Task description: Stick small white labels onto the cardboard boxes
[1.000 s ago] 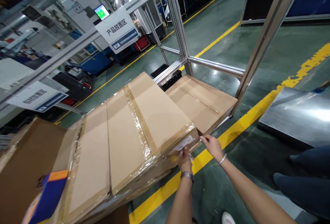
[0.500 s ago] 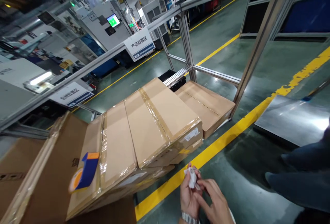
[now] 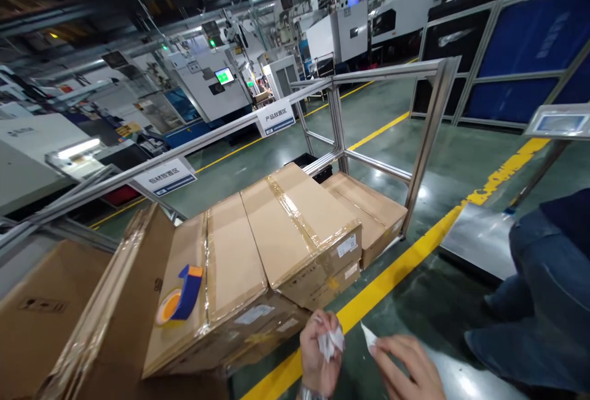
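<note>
The left hand (image 3: 316, 357), at the bottom centre of the frame, is curled nearly shut on a crumpled wad of white paper (image 3: 330, 345), and a metal-link wristwatch (image 3: 311, 394) shows at the lower edge. The right hand (image 3: 405, 370), just to its right at the bottom edge, is half open with its fingers reaching toward the wad. A pointed white paper scrap (image 3: 368, 336) sits by those fingertips, though it is hard to tell whether it is pinched or only close.

Both hands are over the green-painted floor, near a wide yellow floor line (image 3: 387, 283) and just beside the lower corner of a stack of brown cardboard cartons bound with clear tape (image 3: 295, 234). A blue-and-orange tape roll (image 3: 180, 295) lies on top of the stack. Another brown carton (image 3: 364, 212) sits inside a brushed-aluminium frame (image 3: 428, 123) at centre right. At the right edge, a person in blue jeans (image 3: 548, 277) stands by a flat steel plate (image 3: 479, 240).
</note>
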Tool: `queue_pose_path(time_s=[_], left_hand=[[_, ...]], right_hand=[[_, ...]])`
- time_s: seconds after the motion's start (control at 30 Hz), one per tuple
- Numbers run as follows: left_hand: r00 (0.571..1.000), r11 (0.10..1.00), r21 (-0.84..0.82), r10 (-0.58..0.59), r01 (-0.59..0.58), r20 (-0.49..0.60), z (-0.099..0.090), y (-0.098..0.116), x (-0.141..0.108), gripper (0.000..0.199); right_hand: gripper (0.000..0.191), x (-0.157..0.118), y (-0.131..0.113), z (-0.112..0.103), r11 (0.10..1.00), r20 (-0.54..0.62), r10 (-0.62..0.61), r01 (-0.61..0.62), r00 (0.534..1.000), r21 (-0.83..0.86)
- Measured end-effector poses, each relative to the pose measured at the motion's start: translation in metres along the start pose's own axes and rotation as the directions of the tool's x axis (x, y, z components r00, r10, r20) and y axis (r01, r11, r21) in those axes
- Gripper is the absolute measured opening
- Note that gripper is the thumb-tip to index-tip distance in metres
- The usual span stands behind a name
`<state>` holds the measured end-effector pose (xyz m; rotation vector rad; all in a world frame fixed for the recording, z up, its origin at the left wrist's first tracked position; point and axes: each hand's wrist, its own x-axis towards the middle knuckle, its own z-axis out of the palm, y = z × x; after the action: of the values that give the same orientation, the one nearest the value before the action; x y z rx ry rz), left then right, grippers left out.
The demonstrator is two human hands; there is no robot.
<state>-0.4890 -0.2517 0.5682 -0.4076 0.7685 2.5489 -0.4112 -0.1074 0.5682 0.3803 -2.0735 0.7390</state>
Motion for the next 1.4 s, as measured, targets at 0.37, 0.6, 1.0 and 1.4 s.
queue_pose_path(time_s=[0.37,0.6,1.0,1.4], left_hand=[[0.989,0.696,0.709,0.018,-0.118,0.147,0.011,0.013,-0.076,0.048],[0.993,0.645,0.754,0.072,-0.121,0.098,0.003,0.018,-0.09,0.052],[0.957,0.396,0.897,-0.12,-0.197,0.263,0.004,0.054,-0.105,0.043],[0.971,0.494,0.857,-0.095,-0.147,0.221,-0.007,0.057,-0.107,0.049]], right_hand=[[0.029,0.005,-0.045,-0.019,0.968,0.21,-0.165,0.198,0.964,-0.152],[0.039,0.028,-0.07,-0.03,0.967,0.228,0.005,-0.063,0.974,0.248],[0.044,0.052,-0.09,-0.02,0.309,0.705,0.495,-0.861,0.508,0.403],[0.039,0.056,-0.099,-0.01,-0.038,0.802,0.473,-0.901,0.366,0.433]])
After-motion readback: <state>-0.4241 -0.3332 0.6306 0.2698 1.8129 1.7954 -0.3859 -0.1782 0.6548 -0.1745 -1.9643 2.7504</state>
